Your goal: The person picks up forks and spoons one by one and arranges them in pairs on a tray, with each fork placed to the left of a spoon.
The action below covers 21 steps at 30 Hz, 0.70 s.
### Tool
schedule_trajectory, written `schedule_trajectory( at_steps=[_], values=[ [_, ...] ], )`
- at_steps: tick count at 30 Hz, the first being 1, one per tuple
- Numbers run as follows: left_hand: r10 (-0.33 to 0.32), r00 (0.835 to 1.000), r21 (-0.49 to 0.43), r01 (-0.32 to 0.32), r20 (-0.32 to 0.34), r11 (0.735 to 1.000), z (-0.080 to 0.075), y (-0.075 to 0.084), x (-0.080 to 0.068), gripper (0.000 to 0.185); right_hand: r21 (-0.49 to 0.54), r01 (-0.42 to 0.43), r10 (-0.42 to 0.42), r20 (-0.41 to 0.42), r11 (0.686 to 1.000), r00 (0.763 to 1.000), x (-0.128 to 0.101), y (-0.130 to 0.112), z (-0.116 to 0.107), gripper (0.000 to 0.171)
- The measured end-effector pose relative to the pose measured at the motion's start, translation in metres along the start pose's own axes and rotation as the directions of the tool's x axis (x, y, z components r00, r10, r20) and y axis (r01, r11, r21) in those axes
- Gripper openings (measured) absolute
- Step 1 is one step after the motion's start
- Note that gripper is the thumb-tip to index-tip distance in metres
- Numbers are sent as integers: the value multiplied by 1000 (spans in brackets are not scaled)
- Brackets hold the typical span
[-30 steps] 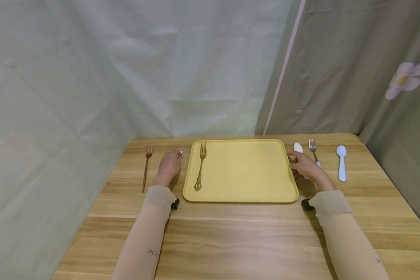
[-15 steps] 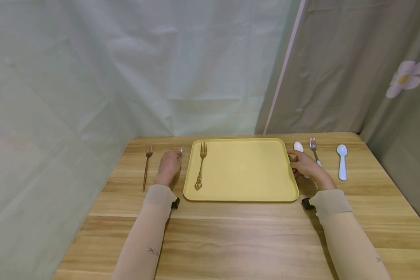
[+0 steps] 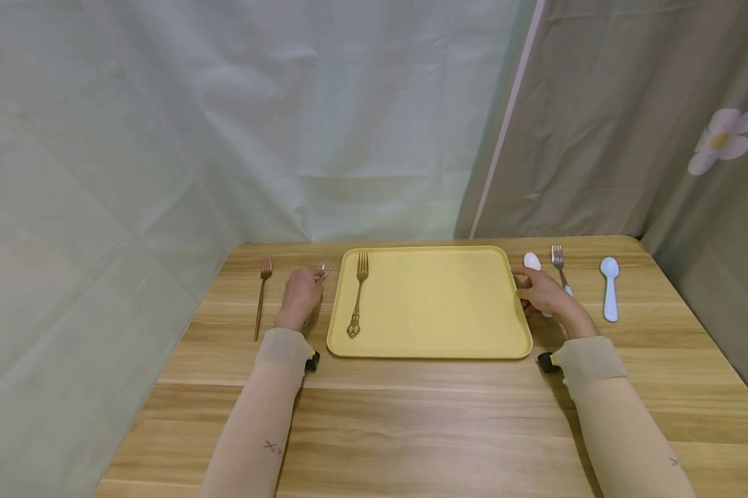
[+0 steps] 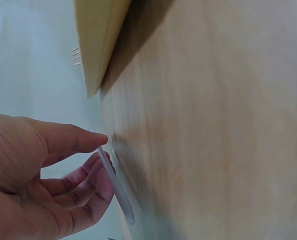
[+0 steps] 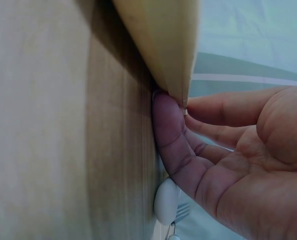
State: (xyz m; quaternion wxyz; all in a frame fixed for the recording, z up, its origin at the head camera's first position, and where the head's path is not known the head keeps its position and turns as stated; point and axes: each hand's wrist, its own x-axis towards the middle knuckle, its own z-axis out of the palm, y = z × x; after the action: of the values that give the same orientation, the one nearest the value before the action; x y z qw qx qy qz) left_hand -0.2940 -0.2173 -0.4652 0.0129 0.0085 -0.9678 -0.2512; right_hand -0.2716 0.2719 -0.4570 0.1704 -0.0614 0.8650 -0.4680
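Observation:
My left hand [image 3: 301, 296] pinches a clear plastic spoon [image 3: 325, 268] just left of the tray. In the left wrist view the see-through handle [image 4: 119, 192] runs between thumb and fingers, close over the wood. On the right side, my right hand [image 3: 544, 296] grips the rim of the yellow tray [image 3: 436, 304]. The right wrist view has a curled finger [image 5: 168, 125] under the tray's edge and the thumb at its rim. An ornate bronze fork [image 3: 358, 290] lies along the tray's left side. Part of a white spoon [image 3: 531, 261] is hidden behind the right hand.
On the wooden table [image 3: 423, 422], a copper fork [image 3: 261, 297] lies left of the left hand. A silver fork [image 3: 558, 263] with a pale handle and a light blue spoon [image 3: 609, 287] lie on the right. Curtains [image 3: 374, 124] hang behind the table.
Both hands and the tray stay in place. The clear spoon's bowl shifts slightly at the left fingertips.

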Motion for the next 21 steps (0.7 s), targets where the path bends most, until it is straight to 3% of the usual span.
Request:
schedule_trajectory(
  at_steps=[21],
  values=[
    [-2, 1000, -32, 2, -4, 999, -4, 4, -4, 37, 3, -13, 13, 2, 1000, 1000, -1, -1, 1, 60]
  ],
)
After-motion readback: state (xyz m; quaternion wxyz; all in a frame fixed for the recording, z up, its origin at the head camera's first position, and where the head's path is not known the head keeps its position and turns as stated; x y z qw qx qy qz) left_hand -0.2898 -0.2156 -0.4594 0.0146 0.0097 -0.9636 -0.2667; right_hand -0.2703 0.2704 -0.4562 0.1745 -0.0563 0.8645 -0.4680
